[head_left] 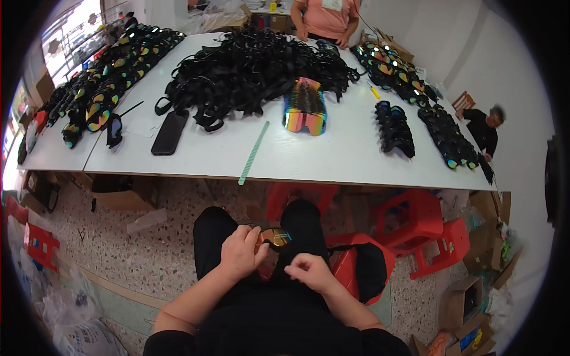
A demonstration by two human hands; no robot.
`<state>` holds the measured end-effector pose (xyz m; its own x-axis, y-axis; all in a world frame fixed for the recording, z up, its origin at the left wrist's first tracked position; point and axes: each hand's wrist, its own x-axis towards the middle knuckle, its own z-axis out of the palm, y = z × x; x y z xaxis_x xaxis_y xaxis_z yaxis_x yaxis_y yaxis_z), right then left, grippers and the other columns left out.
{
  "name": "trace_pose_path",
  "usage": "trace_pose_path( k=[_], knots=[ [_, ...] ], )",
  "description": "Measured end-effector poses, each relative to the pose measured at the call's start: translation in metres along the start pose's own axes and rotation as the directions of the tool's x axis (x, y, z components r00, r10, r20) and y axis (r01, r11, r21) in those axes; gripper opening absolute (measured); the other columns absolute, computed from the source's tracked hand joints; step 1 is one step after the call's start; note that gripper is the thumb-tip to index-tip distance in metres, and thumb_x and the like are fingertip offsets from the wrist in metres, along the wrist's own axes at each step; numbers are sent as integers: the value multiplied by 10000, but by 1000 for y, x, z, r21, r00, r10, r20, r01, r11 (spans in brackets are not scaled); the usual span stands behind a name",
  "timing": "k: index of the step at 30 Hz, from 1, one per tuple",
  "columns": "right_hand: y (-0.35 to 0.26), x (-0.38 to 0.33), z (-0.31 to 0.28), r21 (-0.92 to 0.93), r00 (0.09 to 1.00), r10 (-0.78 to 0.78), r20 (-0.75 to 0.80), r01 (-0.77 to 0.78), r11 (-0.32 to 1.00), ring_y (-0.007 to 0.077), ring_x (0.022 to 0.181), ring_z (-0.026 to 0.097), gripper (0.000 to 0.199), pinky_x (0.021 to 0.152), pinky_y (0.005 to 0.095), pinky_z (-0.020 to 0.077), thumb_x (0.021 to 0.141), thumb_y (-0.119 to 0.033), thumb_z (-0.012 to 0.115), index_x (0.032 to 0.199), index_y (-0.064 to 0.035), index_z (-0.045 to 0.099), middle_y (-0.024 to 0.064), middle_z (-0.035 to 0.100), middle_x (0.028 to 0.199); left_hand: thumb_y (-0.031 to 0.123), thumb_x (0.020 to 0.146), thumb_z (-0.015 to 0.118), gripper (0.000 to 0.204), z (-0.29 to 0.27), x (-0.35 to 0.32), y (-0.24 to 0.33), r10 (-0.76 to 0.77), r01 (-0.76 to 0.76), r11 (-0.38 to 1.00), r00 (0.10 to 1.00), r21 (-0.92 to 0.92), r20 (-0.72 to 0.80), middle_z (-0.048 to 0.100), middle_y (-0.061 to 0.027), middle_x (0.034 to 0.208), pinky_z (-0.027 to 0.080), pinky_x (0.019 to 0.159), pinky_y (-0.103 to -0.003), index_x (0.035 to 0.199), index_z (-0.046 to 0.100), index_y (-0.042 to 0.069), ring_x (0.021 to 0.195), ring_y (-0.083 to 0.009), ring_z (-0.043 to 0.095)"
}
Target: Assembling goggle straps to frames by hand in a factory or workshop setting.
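Over my lap, my left hand (240, 254) is closed on a pair of goggles (278, 237) with an orange-gold mirrored lens and a dark frame. The lens points out past my fingertips, toward the right. My right hand (311, 273) hovers just below and to the right of the goggles, apart from them. Its fingers are curled in with thumb and forefinger close together; what they hold, if anything, cannot be made out. On the white table (208, 163) ahead lies a stack of rainbow mirrored lenses (304, 113), beside a large heap of black straps (237, 71).
Rows of goggles (95, 89) cover the table's left side, and more goggles (392, 68) lie at the right. A black phone (170, 134), a green strip (254, 153) and a yellow tool (374, 92) rest there too. Red stools (409, 222) stand under the edge. A co-worker (330, 18) stands opposite.
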<state>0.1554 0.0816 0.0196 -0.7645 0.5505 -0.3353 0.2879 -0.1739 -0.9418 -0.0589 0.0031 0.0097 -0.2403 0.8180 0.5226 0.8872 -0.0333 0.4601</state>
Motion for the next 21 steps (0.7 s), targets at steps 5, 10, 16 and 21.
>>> trace_pose_path(
  k=[5,10,16,21],
  knots=[
    [-25,-1,-18,-599,769,-624,-136,438,670,150,825,568,584,705,282,495,643,-252,903,1128,-54,643,66,567,1081,300,834,666,371,-8,-11,6,71,-34,987,967,-154,244,592,-120,982,533,701,-385,1108,625,53,832,-304,637],
    [0,10,-29,-407,930,-366,42,351,843,105,795,539,642,708,233,465,627,-195,907,1198,-30,664,25,581,966,364,871,635,343,-1,-23,11,105,-44,977,951,-208,292,568,-109,922,534,687,-376,1041,630,66,791,-281,641],
    [19,23,2,-385,878,-478,31,452,805,106,692,500,343,630,232,427,702,-173,811,985,-19,695,17,548,843,388,887,601,320,-7,-44,6,72,-13,985,936,-171,344,574,-111,890,532,673,-392,930,628,72,779,-286,638],
    [50,23,7,-393,880,-473,-36,423,816,132,725,491,266,656,249,413,727,-131,749,949,-22,650,31,507,846,453,904,572,391,9,-52,9,46,13,986,936,-166,348,559,-115,859,522,664,-411,875,605,65,769,-294,631]
  ],
)
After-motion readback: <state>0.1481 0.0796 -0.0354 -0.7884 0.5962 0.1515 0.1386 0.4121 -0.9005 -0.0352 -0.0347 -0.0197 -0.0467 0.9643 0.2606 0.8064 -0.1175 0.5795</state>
